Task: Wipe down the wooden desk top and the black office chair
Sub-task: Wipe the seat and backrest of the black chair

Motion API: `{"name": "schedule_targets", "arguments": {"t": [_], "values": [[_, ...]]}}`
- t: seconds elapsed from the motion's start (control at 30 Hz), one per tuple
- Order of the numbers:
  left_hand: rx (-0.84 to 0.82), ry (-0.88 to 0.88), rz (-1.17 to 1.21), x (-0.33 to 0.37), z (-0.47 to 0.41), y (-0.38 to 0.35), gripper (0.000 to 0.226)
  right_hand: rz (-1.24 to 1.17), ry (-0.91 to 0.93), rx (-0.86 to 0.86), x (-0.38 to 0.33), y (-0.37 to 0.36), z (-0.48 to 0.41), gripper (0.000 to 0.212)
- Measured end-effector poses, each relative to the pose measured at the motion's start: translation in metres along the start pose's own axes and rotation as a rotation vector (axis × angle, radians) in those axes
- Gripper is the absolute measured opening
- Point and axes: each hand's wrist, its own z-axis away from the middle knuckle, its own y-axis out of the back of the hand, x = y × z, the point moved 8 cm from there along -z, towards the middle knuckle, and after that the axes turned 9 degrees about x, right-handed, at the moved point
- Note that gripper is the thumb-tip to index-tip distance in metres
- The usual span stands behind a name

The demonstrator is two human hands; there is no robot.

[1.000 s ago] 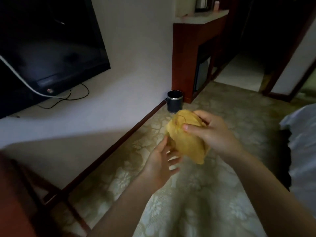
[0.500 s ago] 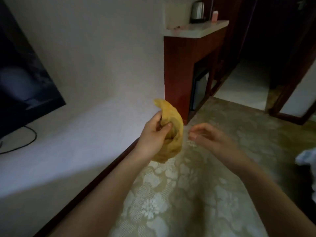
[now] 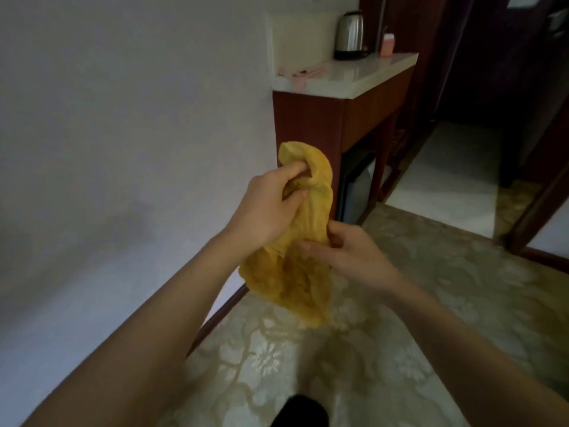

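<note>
Both hands hold a crumpled yellow cloth [image 3: 295,278] in mid-air, the left hand [image 3: 264,211] with fingers [image 3: 292,174] curled round its top and the right hand [image 3: 348,251] pinching lower folds, apparently readying it; neither wooden desk nor black office chair shows, so the next move is finding them.

A plain white wall [image 3: 123,118] fills the left side. Next to it stands a red-brown cabinet [image 3: 308,127] with a white top [image 3: 354,77]. On the top sit a shiny kettle [image 3: 349,35], a small pink box [image 3: 387,44] beside it, and some pale pink things [image 3: 303,76] near the wall. A little fridge [image 3: 358,186] is tucked under the cabinet. The carpet [image 3: 431,288] has big flowers on it. Past the cabinet is a dark hallway with a pale floor [image 3: 446,167].
</note>
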Motion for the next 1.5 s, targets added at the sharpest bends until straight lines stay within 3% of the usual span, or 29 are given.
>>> {"name": "schedule_targets", "arguments": {"t": [0.07,0.17,0.3,0.4,0.53,0.63,0.73,0.83,0.93,1.0,1.1,1.2,1.37,1.5], "values": [[-0.039,0.005,-0.028,-0.031,-0.053,-0.019,0.031,-0.008,0.01,0.045,0.011,0.013,-0.056,0.014],[-0.069,0.233,0.013,-0.1,-0.137,-0.049,0.042,-0.055,-0.023,0.052,0.017,0.042,-0.153,0.015],[-0.166,0.437,-0.004,-0.166,-0.201,-0.095,0.049,0.385,0.173,0.176,0.002,0.089,-0.258,0.012],[-0.248,0.403,0.028,-0.177,-0.244,-0.136,0.06,0.446,0.237,0.188,-0.007,0.119,-0.323,0.016],[-0.358,0.333,0.347,-0.165,-0.301,-0.197,0.042,0.183,0.254,0.18,-0.011,0.156,-0.4,0.021],[-0.205,0.376,0.5,-0.173,-0.352,-0.218,0.052,-0.116,0.207,-0.006,-0.009,0.174,-0.461,0.021],[-0.02,0.414,0.531,-0.2,-0.407,-0.229,0.038,-0.142,0.232,-0.252,-0.005,0.18,-0.525,0.038],[0.024,0.479,0.501,-0.222,-0.459,-0.234,0.035,0.167,0.374,-0.326,0.0,0.19,-0.592,0.04],[-0.027,0.553,0.457,-0.232,-0.513,-0.233,0.049,0.265,0.455,-0.352,0.006,0.199,-0.653,0.018],[-0.061,0.592,0.398,-0.237,-0.547,-0.23,0.06,0.164,0.432,-0.295,0.013,0.208,-0.692,0.007],[-0.016,0.652,0.262,-0.254,-0.604,-0.222,0.081,-0.224,0.2,-0.297,0.027,0.218,-0.749,0.005],[0.049,0.671,0.069,-0.273,-0.65,-0.224,0.074,-0.33,0.147,-0.207,0.042,0.225,-0.796,0.005],[0.2,0.55,-0.321,-0.3,-0.684,-0.24,0.048,0.031,0.254,0.077,0.072,0.242,-0.853,0.018],[0.059,0.344,-0.389,-0.306,-0.681,-0.264,0.053,0.454,0.593,0.13,0.076,0.241,-0.86,0.049]]}}
